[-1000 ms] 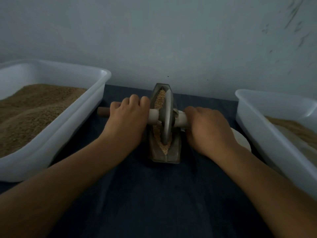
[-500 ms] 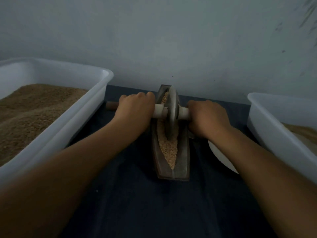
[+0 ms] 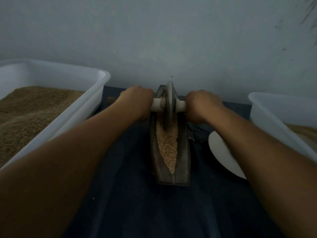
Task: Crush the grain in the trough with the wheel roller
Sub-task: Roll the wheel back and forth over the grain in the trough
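Left flank: white tub (image 3: 96, 107) walls in trough (image 3: 184, 152).
Right flank: plate (image 3: 221, 155), second tub (image 3: 267, 117) crowd passage.
Near side: dark cloth (image 3: 137, 203) open.
Far end: wall (image 3: 154, 40) blocks.

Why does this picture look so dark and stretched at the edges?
Head view: the light is dim and bluish, with no glare or sharp shadows; the wide lens bows the left tub and swells the near forearms, which are soft with blur; the wheel roller, the grain and the trough in the middle stay fairly sharp.
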`<control>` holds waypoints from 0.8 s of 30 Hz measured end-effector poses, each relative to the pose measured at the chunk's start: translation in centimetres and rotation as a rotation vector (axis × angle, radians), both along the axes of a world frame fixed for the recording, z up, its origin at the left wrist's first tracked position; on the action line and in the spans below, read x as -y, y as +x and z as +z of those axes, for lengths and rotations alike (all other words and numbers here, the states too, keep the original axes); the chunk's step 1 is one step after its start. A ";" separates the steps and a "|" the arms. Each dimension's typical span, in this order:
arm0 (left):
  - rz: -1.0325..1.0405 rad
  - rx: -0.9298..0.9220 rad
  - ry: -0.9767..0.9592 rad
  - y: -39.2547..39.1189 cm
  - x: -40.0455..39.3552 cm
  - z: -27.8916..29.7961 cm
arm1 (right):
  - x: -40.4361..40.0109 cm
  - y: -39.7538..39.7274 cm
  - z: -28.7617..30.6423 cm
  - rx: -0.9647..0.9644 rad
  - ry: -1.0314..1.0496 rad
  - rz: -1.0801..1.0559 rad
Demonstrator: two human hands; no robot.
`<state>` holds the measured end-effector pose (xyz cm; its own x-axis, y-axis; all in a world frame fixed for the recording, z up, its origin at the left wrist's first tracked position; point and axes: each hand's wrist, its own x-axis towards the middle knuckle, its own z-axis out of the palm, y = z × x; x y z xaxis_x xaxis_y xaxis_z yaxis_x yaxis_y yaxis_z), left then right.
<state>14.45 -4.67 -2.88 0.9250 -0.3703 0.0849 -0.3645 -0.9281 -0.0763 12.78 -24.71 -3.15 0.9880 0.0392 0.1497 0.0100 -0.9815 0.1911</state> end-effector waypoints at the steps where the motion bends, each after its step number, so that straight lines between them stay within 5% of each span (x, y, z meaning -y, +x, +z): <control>1: -0.002 0.016 -0.006 -0.4 0.0 0.0 | 0.1 -0.5 -0.2 0.024 -0.003 0.009; 16: -0.093 0.304 -0.073 -9.3 -1.3 -1.2 | -0.2 -11.6 -2.4 0.281 0.139 0.161; 24: -0.116 0.304 -0.231 -10.9 -2.2 -0.8 | -0.6 -14.1 -1.2 0.401 0.114 0.191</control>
<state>3.52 -2.46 -3.69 0.7979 -0.4099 0.4419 -0.4607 -0.8875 0.0086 -1.34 -24.14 -4.33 0.8276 0.1762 0.5330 0.1401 -0.9842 0.1078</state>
